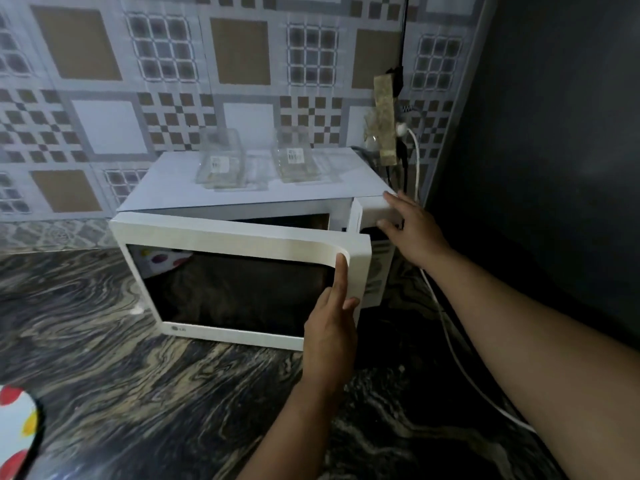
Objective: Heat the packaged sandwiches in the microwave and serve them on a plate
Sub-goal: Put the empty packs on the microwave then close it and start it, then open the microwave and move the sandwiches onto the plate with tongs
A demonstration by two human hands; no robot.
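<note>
Your left hand is on the free edge of the microwave door, index finger laid straight up along the door's right border, thumb hooked round the edge at about 3 o'clock of the hand; the other fingers are behind the door and you cannot tell how they lie. The door stands partly swung out from the white microwave, which sits on the dark marbled surface near the centre of view.

Your right hand reaches to the microwave's upper right corner, at roughly 2 o'clock from the door. Its fingers are fairly straight and slightly spread, resting against the white front by the control panel, holding nothing.

On top of the microwave, at 12 o'clock, stand two clear plastic packages, side by side and a little apart, each bearing a small label. What they contain cannot be made out.

A plate with coloured spots shows at the 8 o'clock corner, cut off by the frame. A white cable runs down the surface to the right of the microwave, below the taped wall socket.
</note>
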